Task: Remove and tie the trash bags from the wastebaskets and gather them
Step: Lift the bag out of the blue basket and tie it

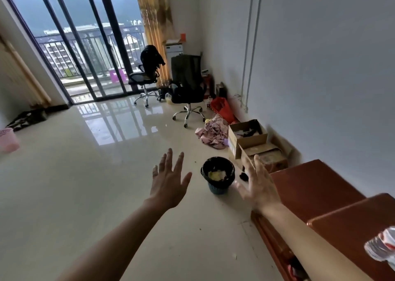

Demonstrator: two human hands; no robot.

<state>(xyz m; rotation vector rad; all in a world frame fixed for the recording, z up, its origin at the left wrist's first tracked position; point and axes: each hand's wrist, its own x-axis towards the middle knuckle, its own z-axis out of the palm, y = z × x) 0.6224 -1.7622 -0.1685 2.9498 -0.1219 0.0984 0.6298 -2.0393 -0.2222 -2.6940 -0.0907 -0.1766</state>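
Note:
A small blue wastebasket (218, 188) stands on the tiled floor, lined with a black trash bag (217, 165) whose rim folds over the top; pale yellowish rubbish lies inside. My left hand (170, 180) is stretched out to the left of the basket, fingers spread, holding nothing. My right hand (258, 182) is held just right of the basket, palm facing it, fingers apart and empty. Neither hand touches the bag. A pink wastebasket (7, 139) stands at the far left edge of the room.
Open cardboard boxes (248, 138) and a pile of pink cloth (213, 132) lie along the right wall behind the basket. Reddish wooden furniture (316, 186) fills the right foreground, with a plastic bottle (382, 247) on it. Two office chairs (188, 88) stand near the balcony doors.

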